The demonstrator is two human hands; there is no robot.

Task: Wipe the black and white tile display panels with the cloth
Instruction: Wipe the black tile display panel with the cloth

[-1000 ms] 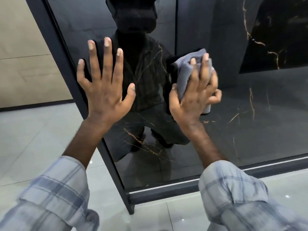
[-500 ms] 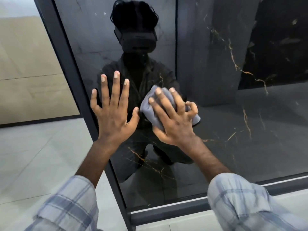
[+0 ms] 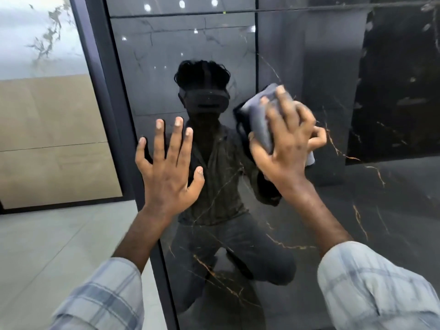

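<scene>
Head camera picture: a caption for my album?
Right hand holds a grey cloth against the black tile panel; left hand rests flat.

The black tile panel [image 3: 357,222] lies open right of the cloth [image 3: 258,115]. The left hand [image 3: 167,167] (flat, fingers spread) blocks the leftward side.

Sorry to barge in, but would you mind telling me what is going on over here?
A person is wiping a glossy black tile panel with a grey cloth. The right hand holds the cloth against the panel, with the thumb and little finger curled round its edges. The left hand rests flat on the same panel, fingers spread. A white marbled panel stands further left.
</scene>
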